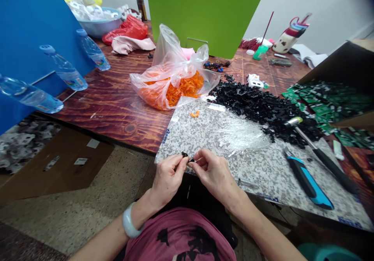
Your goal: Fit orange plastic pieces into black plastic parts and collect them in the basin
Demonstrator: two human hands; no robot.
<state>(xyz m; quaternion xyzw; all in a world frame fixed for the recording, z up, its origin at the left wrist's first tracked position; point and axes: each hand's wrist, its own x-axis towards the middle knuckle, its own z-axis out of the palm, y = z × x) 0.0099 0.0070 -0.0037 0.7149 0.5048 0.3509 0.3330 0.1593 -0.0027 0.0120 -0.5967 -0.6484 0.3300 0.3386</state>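
Note:
Over the front edge of the speckled board (181, 136), my left hand (171, 175) pinches a small black plastic part (184, 154). My right hand (213, 173) meets it there, its thumb and fingertips closed on the dark end of the same part or a second one; I cannot tell which. Fingers cover most of what is held. Beyond my hands lies a small orange plastic piece (194, 114). A heap of thin clear strips (244, 134) rests to the right, in front of a large pile of black plastic parts (251, 99).
A clear bag of orange parts (172, 85) stands behind the board. On the right lie a hammer (321, 156), a blue-black utility knife (309, 181) and a box of green circuit boards (344, 101). Plastic bottles (66, 70) lean at left. A green panel (204, 15) rises behind.

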